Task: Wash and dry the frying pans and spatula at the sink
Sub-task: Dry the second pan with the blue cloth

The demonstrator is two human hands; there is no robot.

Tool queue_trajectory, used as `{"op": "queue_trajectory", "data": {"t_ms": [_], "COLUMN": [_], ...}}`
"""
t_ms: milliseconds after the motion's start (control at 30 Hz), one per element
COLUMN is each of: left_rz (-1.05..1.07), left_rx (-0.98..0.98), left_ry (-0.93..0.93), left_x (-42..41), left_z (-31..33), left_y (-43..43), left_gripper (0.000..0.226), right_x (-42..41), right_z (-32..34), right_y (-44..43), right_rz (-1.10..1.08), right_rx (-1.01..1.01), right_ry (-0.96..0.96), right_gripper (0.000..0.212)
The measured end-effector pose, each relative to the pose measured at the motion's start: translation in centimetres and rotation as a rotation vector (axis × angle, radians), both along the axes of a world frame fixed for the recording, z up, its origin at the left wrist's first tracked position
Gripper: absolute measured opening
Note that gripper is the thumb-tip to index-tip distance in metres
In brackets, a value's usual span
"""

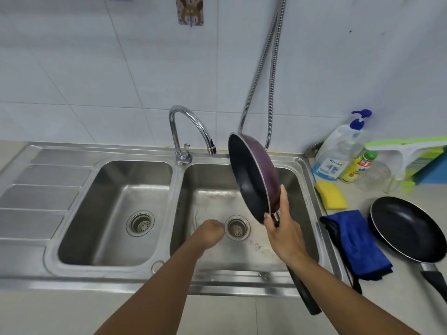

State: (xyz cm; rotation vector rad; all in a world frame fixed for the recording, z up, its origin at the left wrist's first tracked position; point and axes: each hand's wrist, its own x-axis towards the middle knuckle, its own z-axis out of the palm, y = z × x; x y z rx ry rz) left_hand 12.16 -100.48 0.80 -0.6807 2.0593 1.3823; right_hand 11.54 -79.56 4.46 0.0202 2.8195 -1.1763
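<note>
Head view: right grip (284, 228) holds purple pan (250, 175)

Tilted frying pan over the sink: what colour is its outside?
The round frying pan is purple outside; head view.

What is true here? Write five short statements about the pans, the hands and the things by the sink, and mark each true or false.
1. The right hand grips the purple pan, which is tilted on edge above the right basin. True.
2. Water runs from the tap. False: no stream shows.
3. A black pan lies on the counter right of the sink. True.
4. The blue cloth lies in the left basin. False: it lies on the counter, between the sink and the black pan.
5. The left hand holds the yellow sponge. False: the sponge lies on the counter; that hand is over the right basin.
</note>
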Motion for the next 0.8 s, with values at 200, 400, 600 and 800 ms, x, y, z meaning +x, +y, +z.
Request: {"op": "queue_trajectory", "data": {"t_ms": [200,400,600,800], "left_rz": [0.044,0.294,0.525,0.641], "left_rx": [0.268,0.459,0.497,0.702], "left_ry": [-0.070,0.006,0.079,-0.021], "left_x": [0.3,-0.3,-1.6,-0.6], "left_z": [0.7,1.4,1.5,1.9], "left_y": [5.7,9.9,12.5,12.8], "left_gripper": [0.060,0.059,0.042,0.039], "right_x": [-1.4,-0.6,-0.8,-3.3], "right_z": [-1.1,-0.8,-1.3,-6.0], "right_y": [1.8,2.9,5.9,16.6], "right_rz": [-0.154,-0.204,-0.138,-0.270], "right_rx": [-0.526,-0.739,-0.540,0.338], "right_ry": [-0.336,-0.520,-0.407,0.009], "right_gripper": [0.031,0.035,0.050,0.052]}}
